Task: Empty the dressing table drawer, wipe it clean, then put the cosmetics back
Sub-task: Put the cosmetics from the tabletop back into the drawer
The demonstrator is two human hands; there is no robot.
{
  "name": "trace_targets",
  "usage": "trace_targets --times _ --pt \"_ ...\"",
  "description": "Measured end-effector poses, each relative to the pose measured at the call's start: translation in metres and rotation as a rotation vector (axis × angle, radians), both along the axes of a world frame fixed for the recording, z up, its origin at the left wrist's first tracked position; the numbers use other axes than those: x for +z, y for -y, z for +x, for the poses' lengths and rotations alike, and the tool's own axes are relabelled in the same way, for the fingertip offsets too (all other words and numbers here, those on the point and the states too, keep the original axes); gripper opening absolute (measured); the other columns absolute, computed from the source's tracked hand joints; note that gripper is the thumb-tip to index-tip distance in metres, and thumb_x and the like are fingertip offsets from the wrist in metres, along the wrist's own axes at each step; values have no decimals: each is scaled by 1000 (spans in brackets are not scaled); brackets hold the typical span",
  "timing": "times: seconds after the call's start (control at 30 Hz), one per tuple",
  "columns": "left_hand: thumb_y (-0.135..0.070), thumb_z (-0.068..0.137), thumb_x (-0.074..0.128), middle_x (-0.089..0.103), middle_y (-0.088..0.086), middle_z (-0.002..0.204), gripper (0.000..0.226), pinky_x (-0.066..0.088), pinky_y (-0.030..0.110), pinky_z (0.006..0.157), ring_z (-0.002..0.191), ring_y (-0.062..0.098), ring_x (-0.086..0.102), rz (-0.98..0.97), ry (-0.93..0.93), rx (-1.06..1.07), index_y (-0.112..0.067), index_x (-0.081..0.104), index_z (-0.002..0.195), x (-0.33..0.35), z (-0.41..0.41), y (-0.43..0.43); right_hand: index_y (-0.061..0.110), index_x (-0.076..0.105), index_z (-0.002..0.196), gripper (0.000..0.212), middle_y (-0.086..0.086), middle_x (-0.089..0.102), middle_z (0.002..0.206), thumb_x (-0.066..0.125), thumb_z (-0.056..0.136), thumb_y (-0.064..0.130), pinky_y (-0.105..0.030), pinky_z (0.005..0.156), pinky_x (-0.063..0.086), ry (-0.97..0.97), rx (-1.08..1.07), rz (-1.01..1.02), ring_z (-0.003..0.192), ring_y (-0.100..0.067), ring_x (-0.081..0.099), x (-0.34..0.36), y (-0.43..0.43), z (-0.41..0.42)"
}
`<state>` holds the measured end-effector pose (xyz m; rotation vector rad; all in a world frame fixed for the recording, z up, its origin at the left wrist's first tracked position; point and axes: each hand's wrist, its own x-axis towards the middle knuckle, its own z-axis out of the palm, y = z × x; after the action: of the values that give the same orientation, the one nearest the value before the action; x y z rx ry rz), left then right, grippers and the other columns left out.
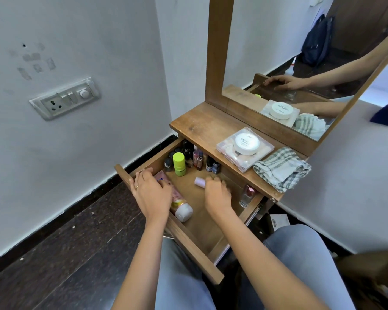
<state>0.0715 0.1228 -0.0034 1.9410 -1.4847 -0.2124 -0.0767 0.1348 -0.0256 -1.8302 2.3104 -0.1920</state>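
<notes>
**Cosmetics Drawer Pulled Open, Both Hands Inside**

The drawer (188,245) is seen pulled out, still stocked. The left hand (151,193) is laid over a pink tube (180,208) by the drawer's front edge, fingers bent; a firm grip cannot be told. The right hand (217,194) is loosely curled with nothing seen in it, a small lilac bottle (199,181) just beside its fingertips. Beyond both hands, a green-capped bottle (179,164) and small bottles (197,159) are stood upright. A checked cloth (282,168) is left on the tabletop, right of the right hand.

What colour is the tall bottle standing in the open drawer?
The bottle is bright lime green, clearest in the head view.
</notes>
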Motion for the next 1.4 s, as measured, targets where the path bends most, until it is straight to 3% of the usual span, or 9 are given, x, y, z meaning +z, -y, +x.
trace_targets --times 0.33,0.57,0.67,0.93,1.1,1.2,1.3,1.4 --pt "-9 78 59 61 10 119 38 14 41 118 126 27 47 22 24 -2 -4 58 115 0 0 1 17 34 142 42 -13 46 132 38 101 12 -40 86 48 69 31 54 115 -31 52 -3 4 -13" --pt "-8 76 61 62 11 118 39 14 40 118 124 27 49 8 34 -7 -4 59 114 -1 -1 1 13 37 134 51 -15 55 124 60 89 13 -39 93 49 194 -20 108 115 -32 54 -4 2 -19" --pt "-7 75 59 63 12 115 39 16 42 117 122 28 50 5 41 -8 -3 58 114 -3 0 2 15 33 138 58 -14 51 126 62 89 25 -38 91 49 202 -21 122 116 -32 53 -1 -1 -16" --pt "-7 77 58 64 11 112 35 16 41 118 118 27 52 1 55 -9 -4 59 112 -3 -1 2 7 14 144 73 -19 39 131 60 92 30 -32 84 52 266 -161 109 103 -28 63 -4 -12 1" --pt "-8 77 58 63 12 113 34 14 42 118 120 28 51 8 55 -9 -4 59 111 -5 0 2 13 17 145 66 -27 24 141 50 96 41 -29 76 55 116 -146 127 99 -27 66 3 -16 -6" --pt "-8 78 59 63 13 115 34 14 42 118 122 30 50 9 58 -10 -3 59 111 -5 0 2 14 26 142 62 -22 14 144 53 94 43 -32 83 52 61 -92 218 111 -33 57 7 -20 -4" --pt "-9 78 61 63 13 115 33 15 42 118 122 30 50 5 59 -11 -3 60 111 -4 0 2 8 29 142 65 -18 4 146 62 90 30 -33 96 45 60 -22 326 124 -35 41 7 -22 0" --pt "-8 78 60 63 12 114 33 15 42 118 120 28 51 -2 61 -13 -4 60 111 -5 0 2 -2 28 143 60 -18 6 149 56 94 16 -33 103 40 20 26 341 129 -34 37 5 -22 2"
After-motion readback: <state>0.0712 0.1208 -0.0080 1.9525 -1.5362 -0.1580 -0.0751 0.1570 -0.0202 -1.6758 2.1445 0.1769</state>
